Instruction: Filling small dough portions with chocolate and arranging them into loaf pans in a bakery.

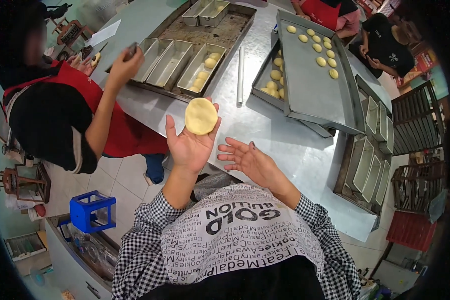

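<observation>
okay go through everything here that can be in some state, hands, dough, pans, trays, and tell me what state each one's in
left hand: open, palm up, flattened dough disc on its fingers
dough disc: flattened, round, off the table
right hand: open, empty, fingers spread
loaf pans: one holds dough balls, the others look empty
flat tray: partly filled, dough balls at its far end
rolling pin: lying on the table, untouched

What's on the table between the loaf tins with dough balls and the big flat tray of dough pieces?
In the head view, a slim rolling pin lies on bare steel table between the loaf tins and the flat tray.
</observation>
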Tool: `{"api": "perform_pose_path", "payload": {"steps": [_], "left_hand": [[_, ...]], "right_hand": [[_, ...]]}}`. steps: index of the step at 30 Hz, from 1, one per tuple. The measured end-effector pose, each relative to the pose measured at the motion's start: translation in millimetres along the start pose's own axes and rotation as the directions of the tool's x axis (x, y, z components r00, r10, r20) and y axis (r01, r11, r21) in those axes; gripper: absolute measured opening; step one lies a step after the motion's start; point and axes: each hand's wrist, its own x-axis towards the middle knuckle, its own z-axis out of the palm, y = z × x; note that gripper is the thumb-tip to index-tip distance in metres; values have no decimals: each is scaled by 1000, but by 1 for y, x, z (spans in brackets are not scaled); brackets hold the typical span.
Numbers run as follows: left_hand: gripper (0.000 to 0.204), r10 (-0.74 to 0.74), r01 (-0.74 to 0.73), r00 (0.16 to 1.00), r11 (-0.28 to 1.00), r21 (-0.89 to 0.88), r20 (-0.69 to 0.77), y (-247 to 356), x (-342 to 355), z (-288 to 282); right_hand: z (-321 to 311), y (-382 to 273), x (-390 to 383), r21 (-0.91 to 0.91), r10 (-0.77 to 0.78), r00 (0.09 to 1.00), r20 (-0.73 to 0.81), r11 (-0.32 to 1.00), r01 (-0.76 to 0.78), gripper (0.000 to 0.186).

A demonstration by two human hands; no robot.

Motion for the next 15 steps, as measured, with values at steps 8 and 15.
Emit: {"api": "perform_pose_path", "payload": {"steps": [8,15], "left_hand": [[75,-93,99,994,989,112,-54,-51,-46,16],[76,-232,273,960,901,338,-155,-72,-79,15]], "right_hand": [[-6,12,-32,-254,-265,952,-153,941,222,63],[9,-35,-41,-970,-763,599,243,-184,159,69]]}}
